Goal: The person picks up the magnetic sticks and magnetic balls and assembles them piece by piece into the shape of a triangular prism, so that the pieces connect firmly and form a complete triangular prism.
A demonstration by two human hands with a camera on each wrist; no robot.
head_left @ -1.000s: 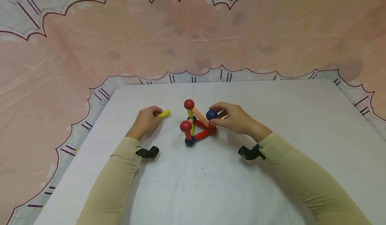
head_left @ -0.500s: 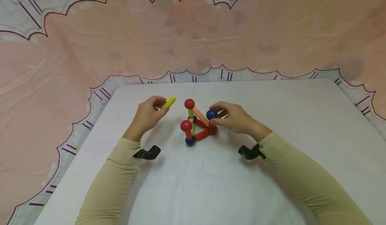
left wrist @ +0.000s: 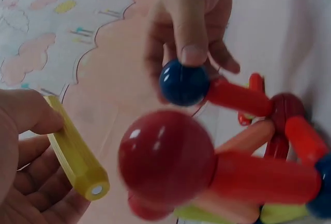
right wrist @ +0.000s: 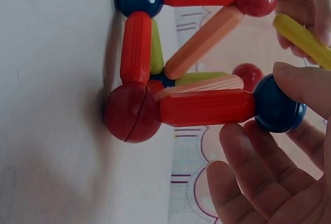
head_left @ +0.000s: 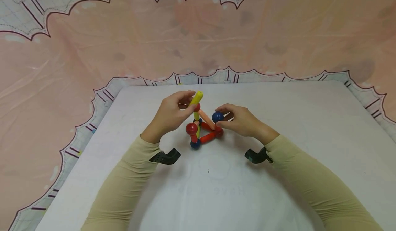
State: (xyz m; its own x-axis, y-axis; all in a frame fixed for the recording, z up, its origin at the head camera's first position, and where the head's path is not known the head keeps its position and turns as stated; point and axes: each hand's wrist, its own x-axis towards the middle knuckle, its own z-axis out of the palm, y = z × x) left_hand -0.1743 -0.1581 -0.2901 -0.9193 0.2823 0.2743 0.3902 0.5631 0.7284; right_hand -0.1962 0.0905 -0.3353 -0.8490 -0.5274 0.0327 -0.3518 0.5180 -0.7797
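My left hand (head_left: 173, 113) pinches a yellow magnetic rod (left wrist: 77, 154) between thumb and fingers; its pale magnet end points outward. It is raised over the back left of a frame built from magnetic rods and balls, overlapping the far top red ball in the head view. On the right, my right hand (head_left: 241, 120) holds a blue ball (right wrist: 279, 105) by thumb and fingers. That ball caps an upright red rod (right wrist: 207, 107) rising from a red base ball (right wrist: 133, 112). The near red ball (left wrist: 165, 159) tops another red rod (left wrist: 264, 177). Peach rods (right wrist: 207, 43) slant between corners.
The frame stands on a white table (head_left: 278, 189) near its middle. Behind the table hangs a peach cloth (head_left: 198, 35) with a scalloped printed border. A dark camera mount sits on each wrist, the left one (head_left: 165, 156) close to the frame's front left.
My left hand lifts the yellow rod off the left part of the table and carries it right, up to the frame's far top red ball. My right hand keeps its place on the blue ball.
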